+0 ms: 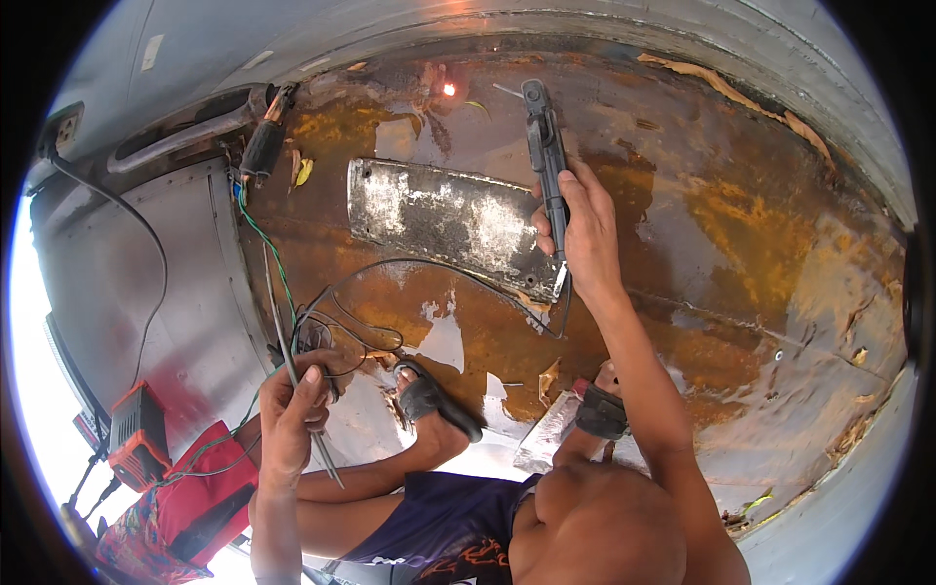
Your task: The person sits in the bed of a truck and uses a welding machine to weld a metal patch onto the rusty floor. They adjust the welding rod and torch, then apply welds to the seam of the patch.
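The right hand is clamped around the black handheld tool at the right end of the metal plate. The left hand grips thin rods, left of the plate and nearer the person.

Rust-stained floor, grey wall

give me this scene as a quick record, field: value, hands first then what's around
left hand: closed around thin grey rods
right hand: gripping a long black tool
surface: brown, rust-stained floor
plate: scuffed metal plate lying on the floor
light: bright glowing spot, beyond the plate
equipment: red-and-black boxy unit, lower left
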Demonstrator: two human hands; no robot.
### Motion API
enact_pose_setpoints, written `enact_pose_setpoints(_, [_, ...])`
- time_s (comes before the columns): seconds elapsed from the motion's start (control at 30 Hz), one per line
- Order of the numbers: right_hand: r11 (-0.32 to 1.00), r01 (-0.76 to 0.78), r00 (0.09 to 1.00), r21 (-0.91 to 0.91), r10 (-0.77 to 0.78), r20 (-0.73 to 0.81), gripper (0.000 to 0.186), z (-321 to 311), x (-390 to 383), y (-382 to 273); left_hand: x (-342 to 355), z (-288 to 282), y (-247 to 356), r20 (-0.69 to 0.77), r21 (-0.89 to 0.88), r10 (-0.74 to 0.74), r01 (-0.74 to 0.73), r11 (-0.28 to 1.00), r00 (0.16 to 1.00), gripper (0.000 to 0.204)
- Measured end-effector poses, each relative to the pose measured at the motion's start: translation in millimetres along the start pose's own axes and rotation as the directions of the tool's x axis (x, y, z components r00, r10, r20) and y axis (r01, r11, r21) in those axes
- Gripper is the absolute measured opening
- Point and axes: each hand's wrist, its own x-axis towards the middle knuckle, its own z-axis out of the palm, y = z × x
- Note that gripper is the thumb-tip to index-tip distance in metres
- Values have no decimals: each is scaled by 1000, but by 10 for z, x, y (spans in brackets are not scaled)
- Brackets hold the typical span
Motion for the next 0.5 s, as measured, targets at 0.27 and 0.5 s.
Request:
enact_pose_setpoints(0.27, [970,-41,926,-242,128,355,53,523,-499,-407,-203,-930,456,-3,346,287,-268,899,958,42])
enact_pose_setpoints(0.5, [51,657,740,-752,148,657,48,1080,-830,-622,211,-1239,-329,219,-93,11,10,996,976,37])
